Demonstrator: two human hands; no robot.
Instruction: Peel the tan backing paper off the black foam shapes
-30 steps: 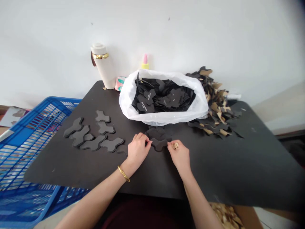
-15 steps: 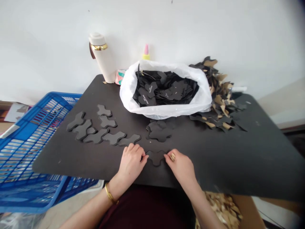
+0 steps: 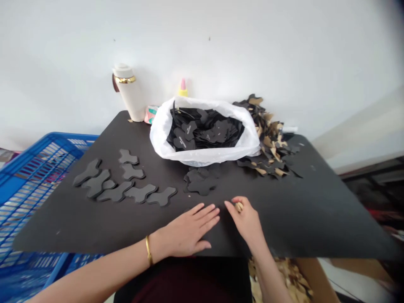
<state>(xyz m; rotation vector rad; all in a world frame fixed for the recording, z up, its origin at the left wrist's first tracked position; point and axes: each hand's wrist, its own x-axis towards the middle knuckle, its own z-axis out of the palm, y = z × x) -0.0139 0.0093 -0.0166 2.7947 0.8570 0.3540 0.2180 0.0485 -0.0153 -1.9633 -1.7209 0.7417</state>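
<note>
My left hand lies flat with fingers stretched out near the table's front edge, over the spot of a black piece that is now mostly hidden. Just to its right, my right hand is curled, with a small tan scrap held in its fingers. Beyond my hands is a loose pile of black wavy pieces. Several small stacks of black three-lobed pieces form a row to the left. A white bag filled with black pieces stands behind the pile.
A white bottle stands at the back left of the black table, near a pink packet. Black and tan scraps are heaped at the back right. A blue basket is at the left; a box of tan scraps is below.
My left hand has let go of the piece's edge, moved right and flattened over it. My right hand has drawn off slightly to the right. The camera view has shifted.
</note>
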